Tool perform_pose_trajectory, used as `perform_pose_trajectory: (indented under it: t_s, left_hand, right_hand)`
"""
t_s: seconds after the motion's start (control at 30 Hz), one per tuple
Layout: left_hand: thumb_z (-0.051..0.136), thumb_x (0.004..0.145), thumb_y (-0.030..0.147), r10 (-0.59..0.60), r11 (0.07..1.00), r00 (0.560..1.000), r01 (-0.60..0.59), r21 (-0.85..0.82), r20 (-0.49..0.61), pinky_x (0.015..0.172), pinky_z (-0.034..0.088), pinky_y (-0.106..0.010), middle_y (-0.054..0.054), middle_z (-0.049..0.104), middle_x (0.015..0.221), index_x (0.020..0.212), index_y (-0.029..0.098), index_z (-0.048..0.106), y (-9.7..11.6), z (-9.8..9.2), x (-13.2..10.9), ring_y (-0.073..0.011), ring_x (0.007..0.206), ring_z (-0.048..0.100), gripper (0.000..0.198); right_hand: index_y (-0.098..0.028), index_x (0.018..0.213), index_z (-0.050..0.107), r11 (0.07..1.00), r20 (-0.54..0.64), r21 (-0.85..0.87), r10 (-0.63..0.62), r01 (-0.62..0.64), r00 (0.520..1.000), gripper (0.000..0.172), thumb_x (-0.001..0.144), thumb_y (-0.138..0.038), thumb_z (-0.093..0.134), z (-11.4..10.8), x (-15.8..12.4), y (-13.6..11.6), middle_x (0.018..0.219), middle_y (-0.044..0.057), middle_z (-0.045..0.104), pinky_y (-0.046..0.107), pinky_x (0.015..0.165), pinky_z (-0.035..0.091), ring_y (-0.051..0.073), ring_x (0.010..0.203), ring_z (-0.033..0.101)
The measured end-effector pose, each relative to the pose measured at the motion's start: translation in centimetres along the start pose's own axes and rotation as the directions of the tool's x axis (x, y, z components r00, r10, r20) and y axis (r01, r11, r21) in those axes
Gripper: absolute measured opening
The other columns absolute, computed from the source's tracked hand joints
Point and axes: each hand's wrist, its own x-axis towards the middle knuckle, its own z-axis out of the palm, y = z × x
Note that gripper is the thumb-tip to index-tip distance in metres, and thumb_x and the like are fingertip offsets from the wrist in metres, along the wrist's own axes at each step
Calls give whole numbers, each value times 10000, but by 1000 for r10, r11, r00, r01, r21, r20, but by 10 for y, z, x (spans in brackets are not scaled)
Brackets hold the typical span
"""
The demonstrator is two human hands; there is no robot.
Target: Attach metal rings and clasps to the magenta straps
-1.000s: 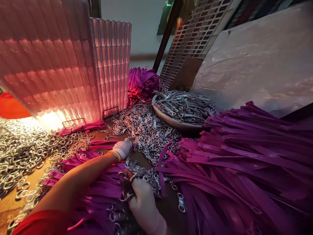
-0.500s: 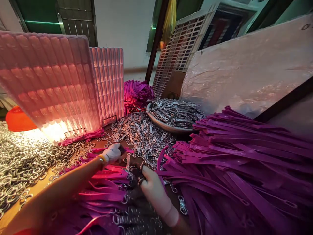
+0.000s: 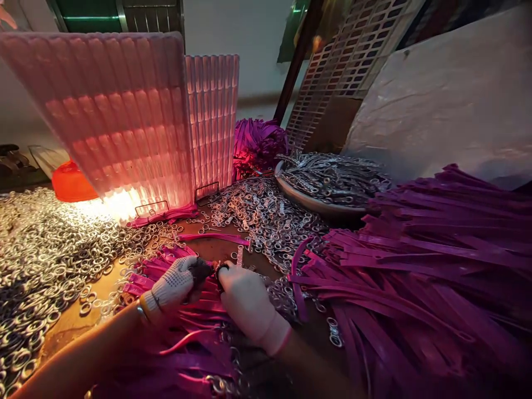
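My left hand point(image 3: 177, 281) wears a white dotted glove with dark fingertips. Its fingers are pinched together at the centre, over a layer of magenta straps point(image 3: 199, 343). My right hand point(image 3: 249, 305), in a pale glove, meets it there with curled fingers. Something small and dark lies between the fingertips; its kind is hidden. A single magenta strap point(image 3: 214, 237) lies flat just beyond the hands. Near its right end is a short metal chain piece point(image 3: 240, 256). Metal rings hang at the ends of the straps below my hands.
Loose metal rings point(image 3: 54, 266) cover the left side. Metal chain links point(image 3: 266, 216) are heaped before a basin point(image 3: 320, 206) of chains. A big pile of magenta straps point(image 3: 424, 266) fills the right. Ribbed translucent panels point(image 3: 133, 116) stand by an orange lamp shade point(image 3: 75, 182).
My left hand has come back toward me, leaving the far strap lying flat. My right hand has closed in, and the fingertips now meet. The view has swung left.
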Motion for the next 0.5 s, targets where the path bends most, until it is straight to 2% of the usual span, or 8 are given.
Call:
perform_pose_trajectory:
  t_s: [0.03, 0.1, 0.17, 0.23, 0.3, 0.4, 0.5]
  left_hand:
    - [496, 887, 480, 15, 1000, 1000, -15, 28, -3, 349, 281, -194, 59, 421, 495, 726, 204, 443, -2, -1, -2, -87, 352, 386, 323]
    - [470, 911, 433, 104, 977, 994, -97, 188, -24, 398, 308, -202, 30, 474, 518, 729, 193, 488, -6, -3, -4, -95, 402, 418, 302]
    - [509, 895, 336, 255, 889, 966, -221, 401, -34, 496, 366, -212, -23, 587, 629, 755, 174, 562, -11, -5, -4, -116, 533, 511, 220]
    - [550, 861, 258, 374, 796, 927, -319, 515, -5, 608, 403, -226, -58, 658, 767, 794, 162, 617, -17, -7, -4, -142, 682, 572, 135]
    - [543, 872, 261, 354, 802, 934, -323, 503, 35, 629, 405, -233, -63, 674, 797, 835, 155, 650, -21, -10, -4, -150, 703, 578, 155]
    - [466, 916, 265, 228, 881, 973, -215, 421, 18, 558, 372, -224, -35, 645, 706, 892, 142, 673, -24, -13, -7, -121, 582, 519, 242]
    - [460, 906, 227, 254, 871, 966, -205, 446, -51, 582, 372, -225, -35, 650, 726, 889, 134, 680, -28, -12, -9, -121, 616, 522, 239]
  right_hand:
    - [-149, 943, 663, 1000, -4, -6, -9, 9, 1000, 273, 828, -20, 451, 1, 0, -1, 969, 128, 673, 293, 667, 372, 218, 856, 633]
    - [-151, 930, 660, 1000, -8, -7, -16, 16, 1000, 267, 819, -18, 458, 3, -1, -2, 959, 121, 673, 292, 676, 373, 215, 857, 629]
    - [-151, 932, 658, 1000, -10, -5, -14, 14, 1000, 257, 831, -30, 456, 6, 0, -3, 970, 119, 672, 292, 687, 376, 216, 867, 626]
    - [-149, 945, 657, 1000, -13, 0, 1, -1, 1000, 255, 852, -44, 444, 9, -1, -4, 980, 121, 671, 292, 704, 383, 219, 881, 623]
    - [-147, 971, 653, 1000, -11, 19, 12, -12, 1000, 266, 847, -42, 442, 9, -3, -5, 1002, 120, 673, 289, 738, 392, 223, 916, 620]
    - [-147, 1008, 638, 998, 43, 63, -11, 8, 999, 283, 795, -41, 485, 3, -4, -5, 1039, 116, 682, 279, 774, 400, 225, 959, 625]
    - [-145, 1045, 616, 996, 131, 84, -2, -10, 991, 301, 775, -67, 507, -3, -1, -4, 996, 109, 708, 279, 708, 401, 231, 913, 660]
